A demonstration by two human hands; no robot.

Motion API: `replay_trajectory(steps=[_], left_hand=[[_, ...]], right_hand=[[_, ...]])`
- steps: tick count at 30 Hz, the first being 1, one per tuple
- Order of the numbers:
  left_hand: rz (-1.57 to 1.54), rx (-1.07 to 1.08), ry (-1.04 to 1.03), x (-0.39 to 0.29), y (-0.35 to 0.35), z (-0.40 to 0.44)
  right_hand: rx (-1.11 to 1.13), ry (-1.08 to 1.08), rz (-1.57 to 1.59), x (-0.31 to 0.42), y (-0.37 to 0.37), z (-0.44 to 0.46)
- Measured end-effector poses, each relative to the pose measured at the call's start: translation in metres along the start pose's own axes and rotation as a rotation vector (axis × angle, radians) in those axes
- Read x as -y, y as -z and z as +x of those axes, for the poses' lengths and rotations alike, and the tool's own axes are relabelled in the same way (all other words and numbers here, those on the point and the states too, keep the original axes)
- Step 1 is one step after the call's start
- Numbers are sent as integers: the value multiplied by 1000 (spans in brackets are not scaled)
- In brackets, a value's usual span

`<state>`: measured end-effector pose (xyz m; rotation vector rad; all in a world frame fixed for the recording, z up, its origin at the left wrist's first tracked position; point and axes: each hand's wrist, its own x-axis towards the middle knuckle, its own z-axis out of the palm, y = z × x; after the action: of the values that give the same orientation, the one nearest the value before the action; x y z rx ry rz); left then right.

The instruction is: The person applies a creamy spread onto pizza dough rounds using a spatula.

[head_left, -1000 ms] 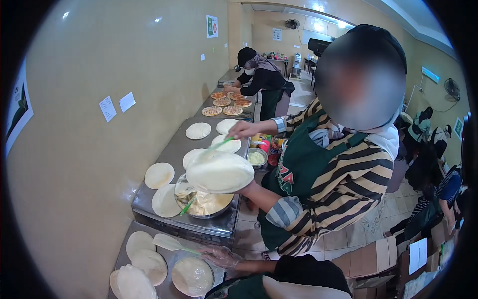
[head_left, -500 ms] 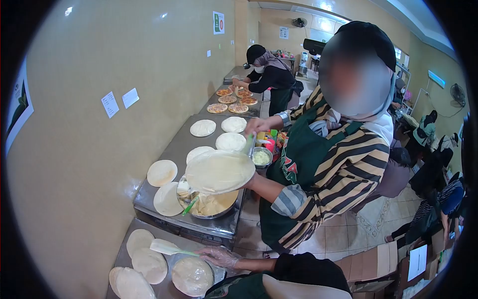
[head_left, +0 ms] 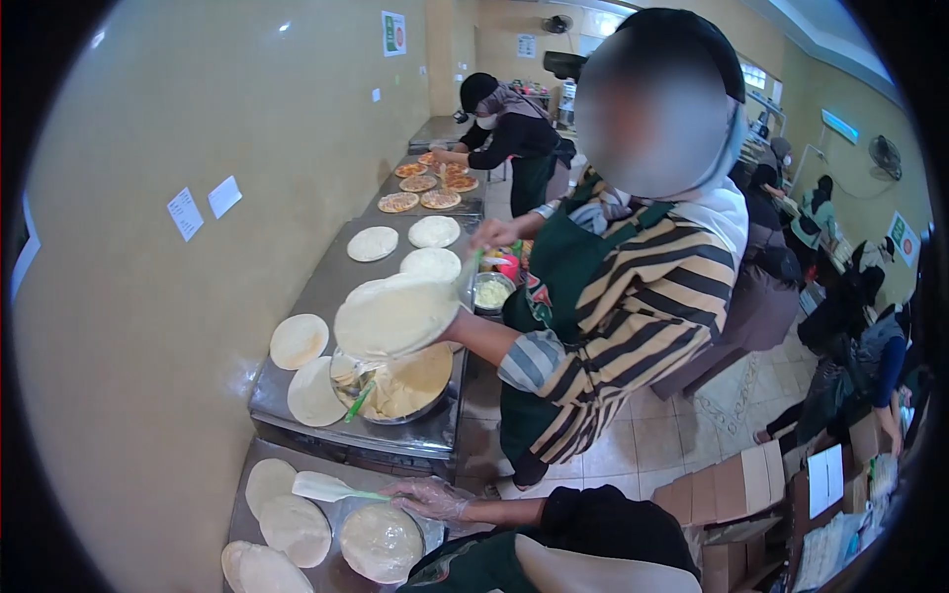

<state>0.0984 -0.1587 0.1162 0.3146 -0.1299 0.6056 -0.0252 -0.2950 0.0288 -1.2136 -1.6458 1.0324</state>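
Spatula is gripped by its green handle in the closed, gloved right hand.

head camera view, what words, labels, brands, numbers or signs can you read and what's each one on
No text reads clearly enough to quote.
Left wall paper: writing too small.
Right wall paper: writing too small.
Left-edge sheet: mostly cut off, unreadable.
Green-and-red poster: too small.
Far-right poster: too small.
Back-wall notice: too small.
Red-and-white print on the green apron: too small and blurred.
White sheet by the cardboard boxes: marks too small.
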Motion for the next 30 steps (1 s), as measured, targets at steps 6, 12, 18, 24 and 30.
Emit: replay_trajectory(steps=[6,12,18,24,30], left_hand=[[24,-164,-177,-46,34,-73],[78,-551,-1118,-148,58,-403],[61,-677,-1630,-72,39,-562],[-15,-761,-1759,-60,70,-598],[-122,-725,-1858,-41,61,-623]], right_hand=[[-137,106,49,-27,-8,-9],[-113,87,85,-17,18,-10],[-18,-44,317,-38,10,-11],[96,-3,240,-25,-21,40],[198,159,171,-29,-49,45]])
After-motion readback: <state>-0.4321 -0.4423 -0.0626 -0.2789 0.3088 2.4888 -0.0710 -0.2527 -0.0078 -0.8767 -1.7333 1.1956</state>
